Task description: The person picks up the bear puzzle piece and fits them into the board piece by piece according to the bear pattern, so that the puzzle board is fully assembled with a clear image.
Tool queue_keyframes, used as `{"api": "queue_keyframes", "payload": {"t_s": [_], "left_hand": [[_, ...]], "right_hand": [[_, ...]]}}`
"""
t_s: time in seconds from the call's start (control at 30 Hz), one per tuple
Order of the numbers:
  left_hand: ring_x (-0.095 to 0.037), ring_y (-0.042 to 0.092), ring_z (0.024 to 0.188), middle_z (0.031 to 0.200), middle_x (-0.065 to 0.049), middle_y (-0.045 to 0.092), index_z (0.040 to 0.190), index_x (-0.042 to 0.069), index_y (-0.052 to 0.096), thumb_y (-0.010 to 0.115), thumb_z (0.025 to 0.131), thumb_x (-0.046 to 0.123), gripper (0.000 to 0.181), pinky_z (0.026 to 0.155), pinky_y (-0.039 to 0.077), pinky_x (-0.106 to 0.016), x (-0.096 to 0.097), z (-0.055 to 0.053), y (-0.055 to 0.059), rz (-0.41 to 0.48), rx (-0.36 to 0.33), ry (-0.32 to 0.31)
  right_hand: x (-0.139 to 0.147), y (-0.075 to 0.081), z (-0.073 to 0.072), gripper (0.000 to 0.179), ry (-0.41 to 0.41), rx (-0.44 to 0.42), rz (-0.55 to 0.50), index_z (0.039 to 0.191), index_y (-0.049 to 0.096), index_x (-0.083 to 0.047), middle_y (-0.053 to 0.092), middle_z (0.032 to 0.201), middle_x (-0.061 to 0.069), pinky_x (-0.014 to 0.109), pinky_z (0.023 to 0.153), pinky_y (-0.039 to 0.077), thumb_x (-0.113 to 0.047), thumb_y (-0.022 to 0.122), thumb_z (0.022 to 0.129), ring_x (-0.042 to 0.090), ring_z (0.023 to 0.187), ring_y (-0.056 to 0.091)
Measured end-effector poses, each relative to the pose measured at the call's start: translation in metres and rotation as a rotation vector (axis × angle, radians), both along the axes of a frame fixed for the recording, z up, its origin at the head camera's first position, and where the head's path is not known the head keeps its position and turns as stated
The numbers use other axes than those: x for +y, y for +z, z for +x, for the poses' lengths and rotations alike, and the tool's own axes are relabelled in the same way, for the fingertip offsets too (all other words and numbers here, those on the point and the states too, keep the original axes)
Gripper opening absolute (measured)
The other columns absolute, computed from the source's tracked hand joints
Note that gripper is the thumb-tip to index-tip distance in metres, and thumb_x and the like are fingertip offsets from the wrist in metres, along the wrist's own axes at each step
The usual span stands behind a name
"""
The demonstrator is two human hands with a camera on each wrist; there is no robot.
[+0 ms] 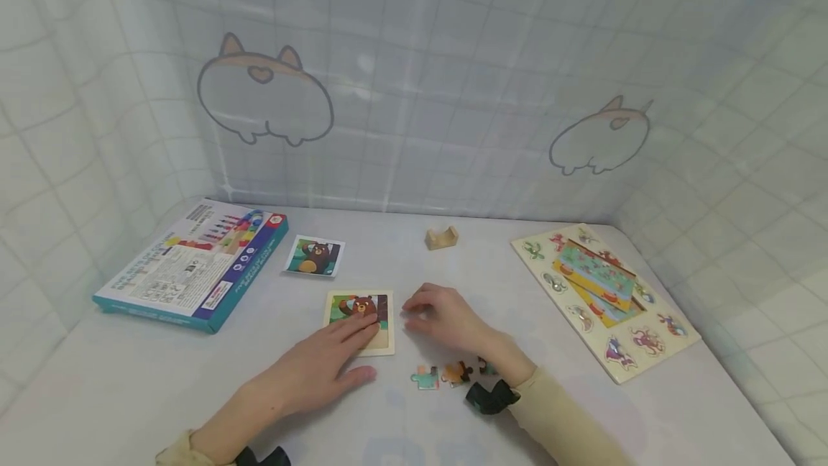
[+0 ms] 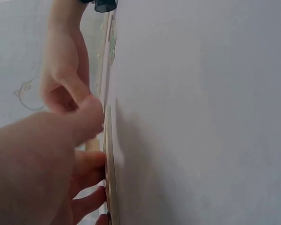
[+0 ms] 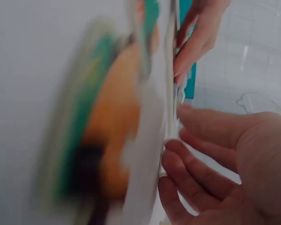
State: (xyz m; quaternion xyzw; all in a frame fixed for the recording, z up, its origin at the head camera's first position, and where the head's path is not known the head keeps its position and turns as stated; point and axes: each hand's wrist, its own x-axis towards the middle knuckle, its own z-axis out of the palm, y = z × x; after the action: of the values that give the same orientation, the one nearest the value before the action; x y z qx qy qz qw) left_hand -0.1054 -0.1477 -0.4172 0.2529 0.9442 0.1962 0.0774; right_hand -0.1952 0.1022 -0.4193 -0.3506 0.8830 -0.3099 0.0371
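Note:
A small framed bear jigsaw puzzle [image 1: 391, 336] lies flat in front of me, its upper part filled with the picture and its lower part bare wood. My left hand [image 1: 330, 358] rests on it, fingers extended over the picture and thumb on the table beside the frame. Just right of the frame is my right hand [image 1: 446, 318], its fingers loosely bent with nothing visible between them. In the right wrist view those fingertips [image 3: 171, 161] are close by the table surface. Below lie a teal jigsaw piece [image 1: 425, 377], an orange-brown piece [image 1: 456, 373] and a dark piece [image 1: 486, 365] partly hidden by the right wrist.
A bear picture card [image 1: 315, 257] lies behind the puzzle, with a teal-edged box [image 1: 194, 265] to its left. Farther back stands a small wooden holder [image 1: 442, 238]. On the right, a wooden board [image 1: 598, 340] with animal shapes carries two colourful cards [image 1: 595, 275].

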Motion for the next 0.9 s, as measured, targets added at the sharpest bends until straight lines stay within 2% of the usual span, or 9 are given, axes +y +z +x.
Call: {"api": "queue_keyframes", "payload": {"t_s": [0.17, 0.33, 0.57, 0.73, 0.9], "left_hand": [[-0.028, 0.033, 0.149, 0.16, -0.001, 0.038, 0.153, 0.015, 0.043, 0.05, 0.102, 0.05, 0.062, 0.119, 0.034, -0.05, 0.001, -0.001, 0.0, -0.042, 0.021, -0.016], [-0.028, 0.032, 0.149, 0.16, 0.0, 0.037, 0.153, 0.015, 0.042, 0.05, 0.103, 0.045, 0.058, 0.119, 0.033, -0.05, 0.001, -0.002, 0.0, -0.044, 0.022, -0.015], [-0.028, 0.03, 0.15, 0.161, 0.004, 0.036, 0.153, 0.014, 0.042, 0.046, 0.104, 0.048, 0.06, 0.12, 0.03, -0.052, 0.002, 0.002, -0.005, -0.042, 0.014, -0.032], [-0.026, 0.031, 0.15, 0.161, 0.005, 0.037, 0.154, 0.015, 0.041, 0.047, 0.103, 0.051, 0.063, 0.12, 0.03, -0.051, 0.003, -0.001, -0.008, -0.034, 0.049, -0.027], [-0.026, 0.031, 0.15, 0.161, 0.004, 0.037, 0.154, 0.016, 0.041, 0.049, 0.101, 0.054, 0.066, 0.121, 0.029, -0.05, 0.003, -0.003, -0.007, -0.03, 0.054, -0.027]], "right_hand": [[0.022, -0.002, 0.005, 0.021, 0.021, -0.031, -0.002, 0.109, 0.074, -0.01, 0.068, 0.099, -0.002, 0.027, 0.082, 0.054, -0.015, 0.077, 0.089, 0.013, 0.091, 0.061], [0.037, -0.008, 0.01, 0.022, 0.053, -0.076, -0.046, 0.108, 0.074, -0.014, 0.067, 0.097, -0.006, 0.025, 0.08, 0.054, -0.02, 0.079, 0.087, 0.01, 0.089, 0.06], [0.046, -0.021, 0.016, 0.021, 0.118, -0.122, -0.106, 0.107, 0.073, -0.018, 0.066, 0.096, -0.005, 0.024, 0.076, 0.053, -0.029, 0.077, 0.089, 0.01, 0.086, 0.059], [0.047, -0.014, 0.016, 0.022, 0.161, -0.144, -0.058, 0.101, 0.073, -0.024, 0.065, 0.098, -0.011, 0.025, 0.082, 0.052, -0.036, 0.081, 0.084, 0.009, 0.09, 0.058], [0.048, -0.009, 0.017, 0.036, 0.254, -0.159, 0.045, 0.101, 0.069, -0.031, 0.06, 0.102, -0.016, 0.027, 0.09, 0.044, -0.049, 0.085, 0.075, 0.007, 0.098, 0.051]]}}
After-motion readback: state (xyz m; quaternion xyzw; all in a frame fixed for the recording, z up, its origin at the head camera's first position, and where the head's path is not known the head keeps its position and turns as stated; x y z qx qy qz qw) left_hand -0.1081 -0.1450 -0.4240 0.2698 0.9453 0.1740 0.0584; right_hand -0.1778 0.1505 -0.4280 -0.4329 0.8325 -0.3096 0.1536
